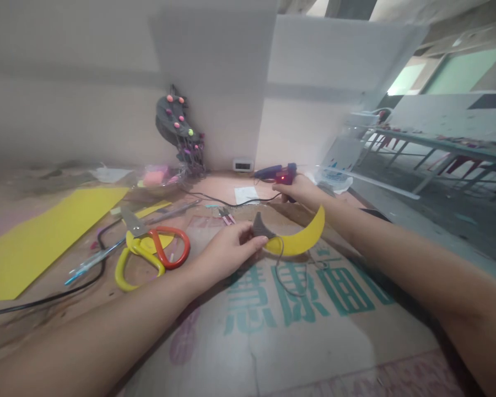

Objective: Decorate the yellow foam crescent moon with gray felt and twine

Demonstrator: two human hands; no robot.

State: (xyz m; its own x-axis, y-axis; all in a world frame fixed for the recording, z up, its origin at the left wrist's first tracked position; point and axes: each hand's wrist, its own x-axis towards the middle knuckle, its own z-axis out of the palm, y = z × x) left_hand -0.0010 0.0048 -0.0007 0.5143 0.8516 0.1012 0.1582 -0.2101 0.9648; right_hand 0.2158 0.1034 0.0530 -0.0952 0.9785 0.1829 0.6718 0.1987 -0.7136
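Note:
Over the middle of the table, my left hand [233, 248] pinches a crescent cut-out [301, 240], mostly yellow, with a dark grey wrapped or covered tip on the left. A thin grey cord [293, 292] hangs from it in a loose loop. Farther back on the right, my right hand [300, 190] is wrapped around a dark blue glue gun [287, 173] with a small red light glowing. The gun's nose points left. Its handle is partly hidden by my fingers.
Scissors [173, 248] with red and yellow handles lie to the left, beside a yellow sheet [49, 237] and a pen [95, 259]. Small snips [226, 216], a black cable [235, 205] and a white digital display [243, 164] sit farther back. A grey crescent ornament [169, 121] with coloured balls stands against the wall.

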